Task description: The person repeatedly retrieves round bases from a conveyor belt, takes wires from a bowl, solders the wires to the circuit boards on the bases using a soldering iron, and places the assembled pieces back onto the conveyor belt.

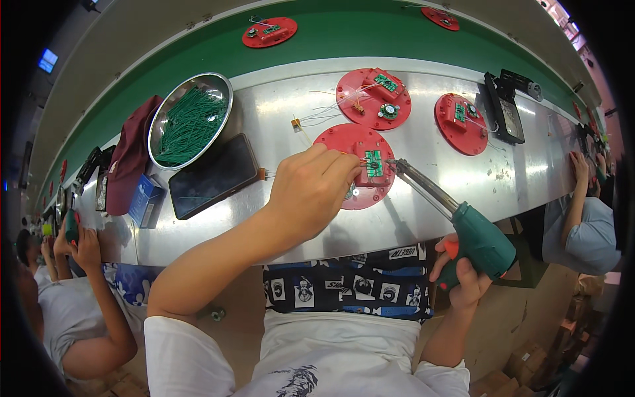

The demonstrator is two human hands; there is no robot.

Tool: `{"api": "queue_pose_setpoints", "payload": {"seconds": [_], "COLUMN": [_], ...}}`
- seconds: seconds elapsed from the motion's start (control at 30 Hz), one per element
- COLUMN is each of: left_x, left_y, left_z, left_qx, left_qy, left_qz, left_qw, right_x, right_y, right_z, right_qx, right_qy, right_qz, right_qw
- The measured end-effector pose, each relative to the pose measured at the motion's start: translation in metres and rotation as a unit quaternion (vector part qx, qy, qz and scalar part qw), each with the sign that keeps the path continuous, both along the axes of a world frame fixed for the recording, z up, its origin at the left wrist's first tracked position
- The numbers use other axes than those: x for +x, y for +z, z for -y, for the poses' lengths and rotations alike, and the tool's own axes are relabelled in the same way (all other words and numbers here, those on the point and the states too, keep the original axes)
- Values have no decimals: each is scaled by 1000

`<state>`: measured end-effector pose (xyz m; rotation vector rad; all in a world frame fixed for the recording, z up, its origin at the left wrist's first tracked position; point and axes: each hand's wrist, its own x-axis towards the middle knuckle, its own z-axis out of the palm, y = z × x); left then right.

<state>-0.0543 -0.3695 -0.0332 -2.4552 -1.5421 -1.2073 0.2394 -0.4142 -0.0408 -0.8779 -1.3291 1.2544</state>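
Observation:
My right hand (pixel 462 271) grips a green soldering gun (pixel 486 241) with a red trigger. Its long metal tip reaches up and left to the edge of a small green circuit board (pixel 375 165). That board sits on a raised part of a round red plate (pixel 378 197) on the bench. Over the plate's left side, my left hand (pixel 311 188) has its fingers pinched together on a thin wire at the board; the fingers hide most of it. A second red plate (pixel 354 83) with a board and loose pale wires lies just beyond, touching or overlapping the first.
A metal bowl (pixel 228 126) of green wires stands left, by a black phone (pixel 211 177), a blue box (pixel 144 202) and maroon cloth (pixel 129 165). Another red plate (pixel 456 142) and a black case (pixel 504 109) lie right. A green belt (pixel 370 33) carries more plates. Co-workers sit on both sides.

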Motion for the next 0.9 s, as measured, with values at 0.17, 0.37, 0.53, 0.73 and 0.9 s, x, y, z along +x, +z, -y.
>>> {"api": "queue_pose_setpoints", "payload": {"seconds": [0.17,0.37,0.53,0.73,0.9], "left_x": [-1,-3,-2,-3,-4], "left_y": [0,-4,-1,1,1], "left_z": [1,-1,0,-1,0], "left_qx": [-12,23,-8,-13,3], "left_qy": [-4,-9,-12,-13,-11], "left_qz": [8,5,10,7,17], "left_qw": [1000,1000,1000,1000,1000], "right_x": [0,-2,-2,0,-4], "right_y": [-1,-6,-2,9,14], "right_z": [2,4,4,-3,-8], "right_qx": [-6,13,19,-36,-57], "right_qy": [16,48,59,58,11], "right_qz": [-6,55,84,65,-20], "right_qw": [1000,997,995,996,998]}}
